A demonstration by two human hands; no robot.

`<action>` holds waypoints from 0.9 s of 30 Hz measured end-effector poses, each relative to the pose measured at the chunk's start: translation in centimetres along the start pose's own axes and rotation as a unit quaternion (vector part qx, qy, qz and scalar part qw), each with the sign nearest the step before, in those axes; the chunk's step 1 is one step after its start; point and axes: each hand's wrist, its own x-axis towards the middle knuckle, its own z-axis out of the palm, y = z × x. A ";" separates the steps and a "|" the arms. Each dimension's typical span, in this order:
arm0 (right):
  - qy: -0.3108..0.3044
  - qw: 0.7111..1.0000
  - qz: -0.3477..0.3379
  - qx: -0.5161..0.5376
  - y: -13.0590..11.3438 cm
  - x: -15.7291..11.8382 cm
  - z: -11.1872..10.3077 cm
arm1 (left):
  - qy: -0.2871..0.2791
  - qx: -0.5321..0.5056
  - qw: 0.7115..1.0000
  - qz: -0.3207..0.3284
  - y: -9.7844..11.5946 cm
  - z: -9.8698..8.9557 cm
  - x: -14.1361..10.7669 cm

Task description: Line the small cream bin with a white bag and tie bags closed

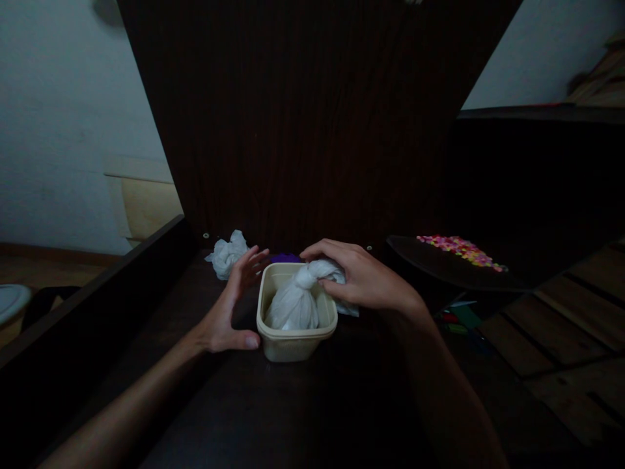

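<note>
A cream-coloured square tub stands upright on the dark wooden surface. Inside it sits a knotted white plastic bag, its twisted top rising above the rim and hanging over the right side. My right hand is closed around the bag's twisted top, just right of the knot. To the left of the tub is my left hand, fingers spread and curved, with the thumb tip near the tub's wall. Nothing is held in it.
A crumpled white bag lies at the back left, and something purple is behind the tub. A dark panel rises behind. Pink and yellow pieces lie on a dark shelf at right; a raised edge runs along the left.
</note>
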 end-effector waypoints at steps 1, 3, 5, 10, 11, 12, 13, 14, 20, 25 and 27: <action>0.008 1.000 0.001 -0.014 0.1 0.0 0.1 | 0.011 0.013 1.000 0.007 0.4 -0.5 0.5; 0.027 0.999 0.004 -0.041 0.3 -0.1 0.2 | 0.050 0.073 0.996 0.009 1.8 -1.3 1.9; 0.044 0.997 0.006 -0.064 0.5 -0.1 0.4 | 0.073 0.161 0.984 -0.008 3.5 -1.7 3.6; 0.085 0.992 -0.020 -0.087 0.9 0.2 0.6 | -0.112 0.317 0.942 -0.011 7.1 -0.8 7.3; 0.096 0.991 -0.027 -0.084 0.9 0.3 0.7 | -0.139 0.332 0.933 -0.005 7.4 -0.3 7.7; 0.105 0.991 -0.032 -0.081 1.0 0.4 0.7 | -0.153 0.350 0.924 -0.005 7.5 0.2 8.0; 0.111 0.990 -0.034 -0.077 1.0 0.5 0.8 | -0.160 0.369 0.915 -0.011 7.5 0.6 8.2; 0.114 0.990 -0.035 -0.073 1.0 0.5 0.9 | -0.163 0.388 0.907 -0.019 7.5 1.1 8.4; 0.126 0.990 -0.026 -0.050 0.9 0.5 1.0 | -0.148 0.397 0.906 -0.022 7.7 1.7 8.6; 0.193 0.973 -0.027 -0.126 0.2 0.3 0.6 | -0.134 0.389 0.911 -0.015 7.6 0.7 8.4; 0.222 0.964 -0.031 -0.144 -0.2 0.2 0.5 | -0.125 0.375 0.919 -0.018 7.2 0.5 8.5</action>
